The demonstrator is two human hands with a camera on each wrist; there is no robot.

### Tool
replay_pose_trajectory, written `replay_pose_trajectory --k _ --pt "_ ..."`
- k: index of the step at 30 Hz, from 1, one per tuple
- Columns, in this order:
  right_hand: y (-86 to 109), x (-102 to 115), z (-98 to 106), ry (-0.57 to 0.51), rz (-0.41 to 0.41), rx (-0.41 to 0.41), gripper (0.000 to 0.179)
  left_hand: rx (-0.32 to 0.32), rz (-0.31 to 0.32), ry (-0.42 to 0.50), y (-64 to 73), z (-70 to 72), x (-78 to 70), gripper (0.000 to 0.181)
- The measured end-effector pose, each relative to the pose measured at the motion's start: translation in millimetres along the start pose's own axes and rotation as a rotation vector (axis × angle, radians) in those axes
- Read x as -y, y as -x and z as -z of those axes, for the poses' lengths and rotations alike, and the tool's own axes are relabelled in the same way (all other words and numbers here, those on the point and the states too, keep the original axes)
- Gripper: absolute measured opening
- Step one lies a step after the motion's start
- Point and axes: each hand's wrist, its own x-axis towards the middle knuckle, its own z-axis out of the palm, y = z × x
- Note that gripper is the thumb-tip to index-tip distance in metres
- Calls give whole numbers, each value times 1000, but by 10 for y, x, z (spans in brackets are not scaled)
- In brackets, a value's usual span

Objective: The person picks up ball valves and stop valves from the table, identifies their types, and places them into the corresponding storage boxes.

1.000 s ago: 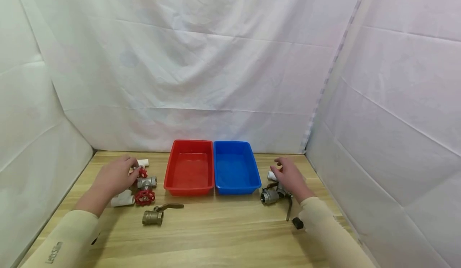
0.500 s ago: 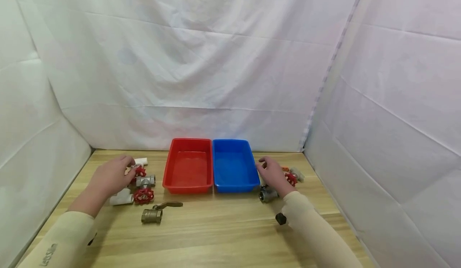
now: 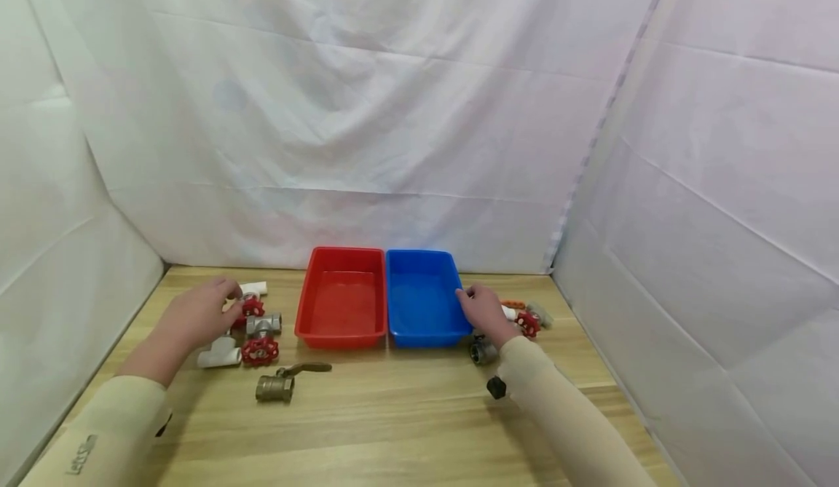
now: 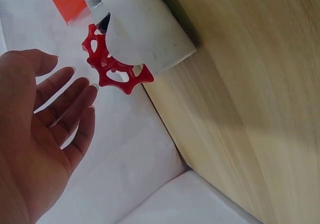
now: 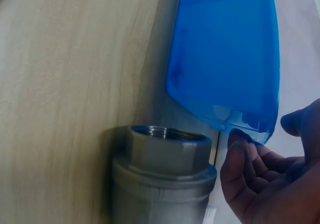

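Note:
My left hand (image 3: 197, 316) hovers over the left group of fittings, fingers loosely bent and holding nothing. In the left wrist view a red valve handwheel (image 4: 112, 73) and a white pipe fitting (image 4: 145, 28) sit just beyond its fingertips, apart from them. My right hand (image 3: 488, 312) is at the right side of the blue bin (image 3: 427, 340). In the right wrist view its bent fingers (image 5: 240, 169) meet or nearly meet the bin's outer wall, while the thumb stays apart from it. A metal ball valve (image 5: 167, 179) lies below that hand, partly hidden in the head view.
Left of the blue bin stands a red bin (image 3: 342, 341). A brass ball valve (image 3: 275, 387) with a lever lies at the front left, near a white tee (image 3: 219, 354). On the right lie a red-wheeled valve (image 3: 527, 323) and an orange-handled piece (image 3: 513, 303). White cloth (image 3: 367, 108) surrounds the table.
My right hand has moved left from above the right-hand fittings to the blue bin's side, uncovering the red-wheeled valve. The left hand stays nearly still over its fittings.

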Motion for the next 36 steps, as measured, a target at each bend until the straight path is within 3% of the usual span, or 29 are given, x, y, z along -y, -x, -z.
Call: replay_pose_trajectory --k 15,18,26,36 --pt "-92 -48 -192 -66 15 -59 41 35 67 -1 58 20 55 32" --pt "-88 -53 -212 -71 12 -57 39 78 96 4 84 56 36 32" --pt "-85 -51 -214 -63 31 -61 39 270 222 54 144 192 -55 34" --pt "-99 -72 -233 -70 24 -55 43 294 266 57 205 256 -162 32"
